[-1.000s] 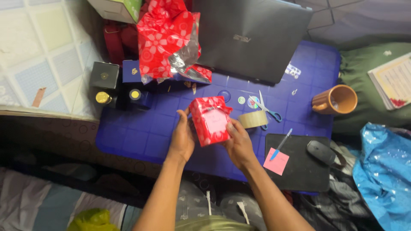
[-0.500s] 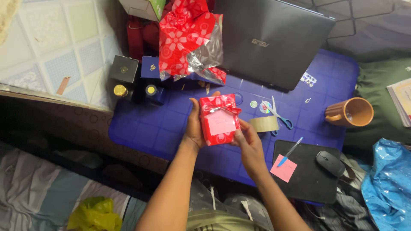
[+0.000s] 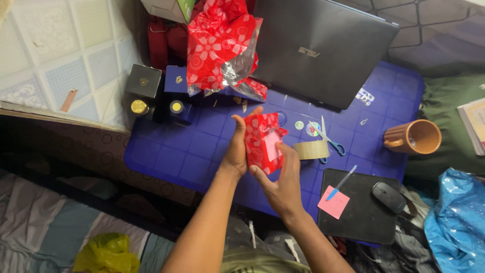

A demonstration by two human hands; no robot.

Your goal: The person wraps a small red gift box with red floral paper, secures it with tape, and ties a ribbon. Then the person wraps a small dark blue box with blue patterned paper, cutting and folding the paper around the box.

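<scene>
Red gift box (image 3: 262, 141) now tilted edgewise; clasped between both hands.

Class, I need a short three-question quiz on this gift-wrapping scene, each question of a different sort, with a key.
1. True or false: both hands hold the red box.
2. What lies nearest the tape roll: A) mug, B) scissors, C) mouse?
3. Fill in: the pen rests partly on a pink ____.

Key:
1. True: left hand and right hand grip it over the blue table.
2. B.
3. Note.
</scene>
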